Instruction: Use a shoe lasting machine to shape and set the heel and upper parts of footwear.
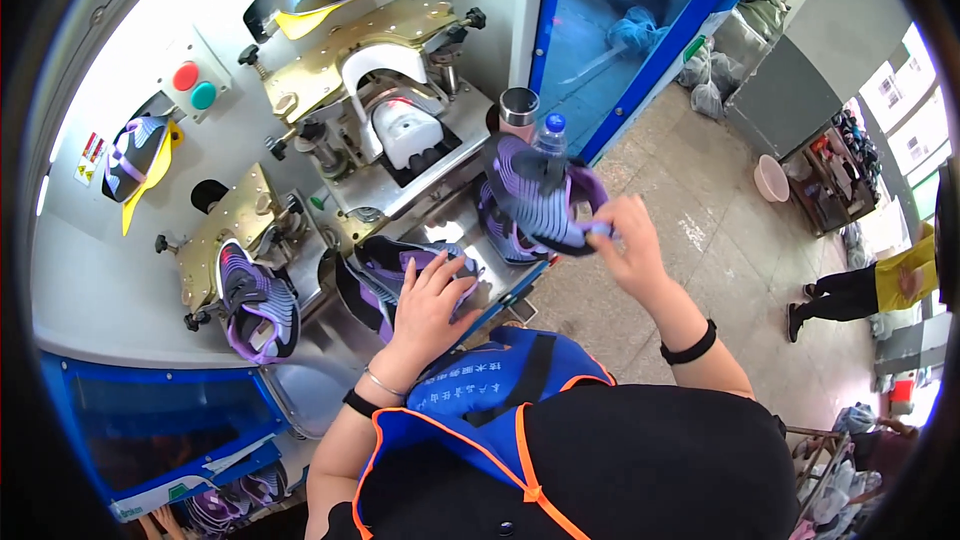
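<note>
My right hand (pixel 630 243) pinches the edge of a purple and black shoe upper (pixel 535 190) and holds it up at the right end of the machine's ledge. Below it, partly covered, is another shoe upper (pixel 497 225). My left hand (pixel 432 302) lies with its fingers spread on a striped purple upper (pixel 385 258) on the metal ledge; its fingers hide part of it. To the left, one more shoe upper (pixel 258 302) sits at the machine's left station. A white heel-shaped mould (pixel 405 130) stands bare at the right station, under a curved white pad.
Brass clamp plates (pixel 350 55) with black knobs stand behind the ledge. A tumbler (pixel 518 112) and a blue-capped bottle (pixel 552 132) are beside the blue-framed door (pixel 610 50). Red and green buttons (pixel 195 85) are on the wall. Another person in yellow (pixel 905 275) stands far right.
</note>
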`<state>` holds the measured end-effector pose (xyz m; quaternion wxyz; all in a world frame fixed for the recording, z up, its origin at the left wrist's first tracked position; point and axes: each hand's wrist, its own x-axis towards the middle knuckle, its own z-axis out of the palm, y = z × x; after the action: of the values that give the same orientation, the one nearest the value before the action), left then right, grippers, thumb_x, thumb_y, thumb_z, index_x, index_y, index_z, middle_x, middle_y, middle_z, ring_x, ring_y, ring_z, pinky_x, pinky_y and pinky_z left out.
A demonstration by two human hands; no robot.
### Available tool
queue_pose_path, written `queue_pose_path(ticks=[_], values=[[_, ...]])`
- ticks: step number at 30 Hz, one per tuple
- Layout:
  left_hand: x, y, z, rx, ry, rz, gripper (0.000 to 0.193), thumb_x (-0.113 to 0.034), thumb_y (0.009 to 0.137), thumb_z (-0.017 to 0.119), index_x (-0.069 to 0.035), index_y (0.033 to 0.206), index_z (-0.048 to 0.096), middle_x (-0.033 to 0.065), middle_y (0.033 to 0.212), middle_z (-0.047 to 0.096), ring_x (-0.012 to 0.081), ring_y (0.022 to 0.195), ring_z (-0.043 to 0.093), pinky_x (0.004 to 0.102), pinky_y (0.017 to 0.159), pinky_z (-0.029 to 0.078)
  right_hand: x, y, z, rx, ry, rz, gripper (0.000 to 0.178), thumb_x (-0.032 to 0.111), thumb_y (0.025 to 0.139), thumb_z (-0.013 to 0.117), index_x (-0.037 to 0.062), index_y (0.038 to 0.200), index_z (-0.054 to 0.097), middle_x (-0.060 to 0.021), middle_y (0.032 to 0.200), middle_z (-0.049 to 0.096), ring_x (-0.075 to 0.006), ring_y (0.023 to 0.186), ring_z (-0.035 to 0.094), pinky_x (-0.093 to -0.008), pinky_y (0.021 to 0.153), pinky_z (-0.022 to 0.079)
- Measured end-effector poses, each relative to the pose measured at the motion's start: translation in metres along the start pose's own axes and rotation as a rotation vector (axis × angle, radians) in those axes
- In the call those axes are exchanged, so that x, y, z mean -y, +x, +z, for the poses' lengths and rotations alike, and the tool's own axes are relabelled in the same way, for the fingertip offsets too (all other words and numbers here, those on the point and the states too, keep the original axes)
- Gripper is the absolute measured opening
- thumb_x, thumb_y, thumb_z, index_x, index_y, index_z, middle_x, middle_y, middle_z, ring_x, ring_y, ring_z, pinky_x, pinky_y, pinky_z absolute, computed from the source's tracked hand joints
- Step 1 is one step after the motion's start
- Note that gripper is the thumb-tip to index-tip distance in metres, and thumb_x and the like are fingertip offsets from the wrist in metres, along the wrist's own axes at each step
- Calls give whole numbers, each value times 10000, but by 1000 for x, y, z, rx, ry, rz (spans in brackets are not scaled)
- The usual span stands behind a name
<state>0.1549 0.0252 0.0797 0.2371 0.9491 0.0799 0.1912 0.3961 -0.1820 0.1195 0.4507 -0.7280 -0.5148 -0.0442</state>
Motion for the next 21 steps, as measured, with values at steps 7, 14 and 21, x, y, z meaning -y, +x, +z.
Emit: queue_pose_path(ticks=[7, 14, 21], values=[[16, 19, 37, 260, 461, -64, 423, -242, 680, 797, -152, 1062, 639, 65, 1344, 529, 298, 1358, 392, 704, 1069, 224, -57, -21, 63, 244, -209, -146, 190, 206, 803, 699, 102, 937, 614, -73, 929, 558, -292, 889, 531, -389, 777, 469], [0, 29, 40, 242, 423, -29, 461, -210, 662, 808, -163, 1097, 662, 73, 1330, 552, 293, 1331, 430, 644, 1089, 215, -79, -24, 75, 424, -334, 21, 249, 316, 796, 668, 133, 962, 643, -72, 943, 597, -294, 899, 587, -425, 739, 498], [-10, 10, 47, 261, 461, -130, 661, -204, 605, 828, -111, 1219, 602, 140, 1453, 439, 352, 1411, 316, 636, 1152, 97, -70, -64, 92, 441, -308, 61, 576, 395, 756, 733, 180, 1249, 527, -79, 1359, 454, -307, 982, 598, -434, 769, 530]])
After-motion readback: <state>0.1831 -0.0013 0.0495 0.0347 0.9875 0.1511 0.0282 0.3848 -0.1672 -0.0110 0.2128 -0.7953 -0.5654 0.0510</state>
